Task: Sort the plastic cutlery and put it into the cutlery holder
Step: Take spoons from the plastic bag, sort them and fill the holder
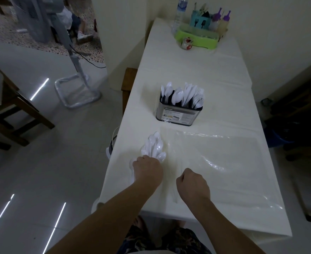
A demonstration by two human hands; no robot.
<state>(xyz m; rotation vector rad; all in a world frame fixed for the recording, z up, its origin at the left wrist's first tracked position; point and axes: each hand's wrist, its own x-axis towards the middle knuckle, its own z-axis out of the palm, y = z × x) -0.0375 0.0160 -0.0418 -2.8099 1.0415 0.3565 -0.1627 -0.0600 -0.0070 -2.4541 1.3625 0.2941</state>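
A bundle of white plastic spoons [155, 146] lies near the table's left edge, bowls pointing away from me. My left hand [147, 169] is closed over their handles. My right hand [192, 184] rests beside it on the table as a fist; I see nothing in it. Farther up the table stands a metal cutlery holder [178, 115] filled with white spoons, knives and forks standing upright in its compartments.
A clear plastic sheet [224, 158] lies on the white tablecloth [196, 70] to the right of my hands. At the far end stand a green tray [196, 38] with bottles, a teal caddy and a water bottle. A wooden chair and a fan stand on the floor at left.
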